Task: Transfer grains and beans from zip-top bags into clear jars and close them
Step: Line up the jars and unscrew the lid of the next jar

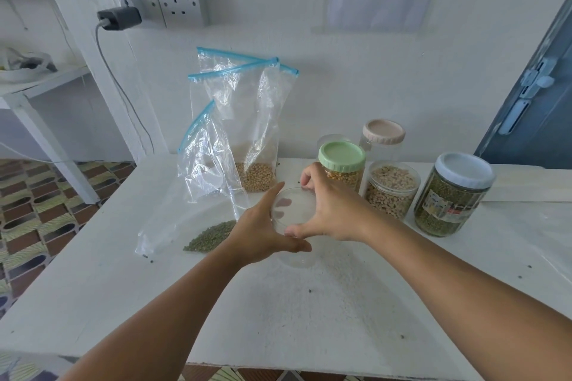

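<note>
The clear jar (294, 226) is the thing here, standing upright on the table (309, 303) in the middle of the scene, with both hands on it. Only the head view to go on, so here's what it shows.

Left hand (263, 232) comes in from the near left, fingers fairly straight along the jar's left side and thumb (294, 246) wrapped across the near side. Right hand (331, 210) comes over from the right, fingers (308, 178) curled round the far rim and thumb hooked on the near edge. So the jar sits right between the two palms, mouth facing up. Can't honestly tell if there's a clear lid on top or it's just the open mouth, and it looks empty to me.

Just left of the jar is a bag (198, 216) lying flat with green beans (213, 235) in its corner. Two more bags (247, 120) stand at the far side, one holding tan beans. To the right are filled jars, the green-lid jar (342, 164) touching-close behind the right hand.

My guess is the left hand is nearer the green beans bag, so it'd fetch that.
</note>
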